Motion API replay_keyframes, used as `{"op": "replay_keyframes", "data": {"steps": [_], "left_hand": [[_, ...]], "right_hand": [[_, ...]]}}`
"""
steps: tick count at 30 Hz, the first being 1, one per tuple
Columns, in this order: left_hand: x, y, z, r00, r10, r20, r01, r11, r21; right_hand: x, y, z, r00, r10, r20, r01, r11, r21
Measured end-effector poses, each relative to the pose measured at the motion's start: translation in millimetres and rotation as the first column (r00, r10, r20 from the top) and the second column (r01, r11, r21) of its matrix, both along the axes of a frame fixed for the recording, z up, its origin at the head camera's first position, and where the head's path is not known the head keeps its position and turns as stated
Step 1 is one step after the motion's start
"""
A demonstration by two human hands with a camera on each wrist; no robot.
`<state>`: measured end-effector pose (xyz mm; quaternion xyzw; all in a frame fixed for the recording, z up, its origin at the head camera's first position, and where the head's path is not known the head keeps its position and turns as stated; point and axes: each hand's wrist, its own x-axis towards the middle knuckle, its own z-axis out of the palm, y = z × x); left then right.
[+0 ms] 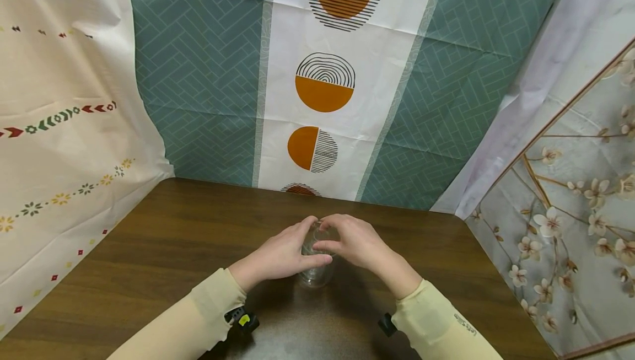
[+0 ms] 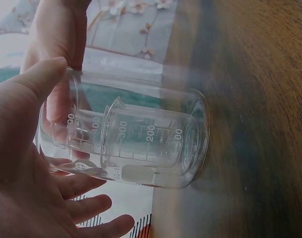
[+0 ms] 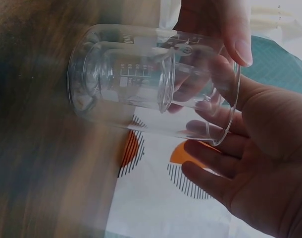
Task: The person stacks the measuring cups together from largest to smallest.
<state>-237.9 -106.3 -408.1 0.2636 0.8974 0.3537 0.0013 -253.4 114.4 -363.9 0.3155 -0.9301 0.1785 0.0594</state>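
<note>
A large clear glass beaker (image 1: 315, 279) stands upright on the table, with white graduation marks on its wall. Inside it sits a medium beaker (image 2: 151, 144). Near the mouth, a smaller beaker (image 2: 84, 131) overlaps the medium one's rim. My left hand (image 1: 284, 254) holds the large beaker near its rim, thumb on the near side and fingers along the far side. From the right, my right hand (image 1: 354, 238) pinches the smaller beaker at its top between thumb and index finger, its other fingers spread outside the large beaker's rim (image 3: 235, 109).
The brown wooden table (image 1: 198, 222) spreads around the beakers. A patterned cloth (image 1: 317, 117) hangs at the back, a cream cloth (image 1: 64, 145) on the left and a floral cloth (image 1: 555, 250) on the right. Dark wrist cameras sit beneath both sleeves.
</note>
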Motion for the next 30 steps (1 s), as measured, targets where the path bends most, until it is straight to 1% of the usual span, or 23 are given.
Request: {"op": "replay_keyframes", "data": {"steps": [4, 9, 16, 30], "left_hand": [[0.9, -0.2, 0.7, 1.0, 0.008, 0.001, -0.008, 1.0, -0.009], [1.7, -0.5, 1.4, 1.0, 0.007, 0.005, -0.007, 1.0, -0.009], [1.5, -0.5, 1.3, 1.0, 0.007, 0.006, -0.007, 1.0, -0.006], [1.0, -0.7, 0.9, 1.0, 0.011, 0.007, -0.011, 1.0, -0.012]], "right_hand": [[-0.9, -0.7, 1.5, 1.0, 0.011, 0.024, -0.012, 1.0, 0.018], [-2.1, -2.0, 3.7, 0.999, 0.007, 0.053, -0.009, 0.999, 0.047], [-2.8, -3.1, 4.6, 0.998, 0.008, 0.057, -0.011, 0.998, 0.061], [-5.6, -5.8, 5.4, 0.996, -0.016, 0.088, 0.007, 0.995, 0.103]]}}
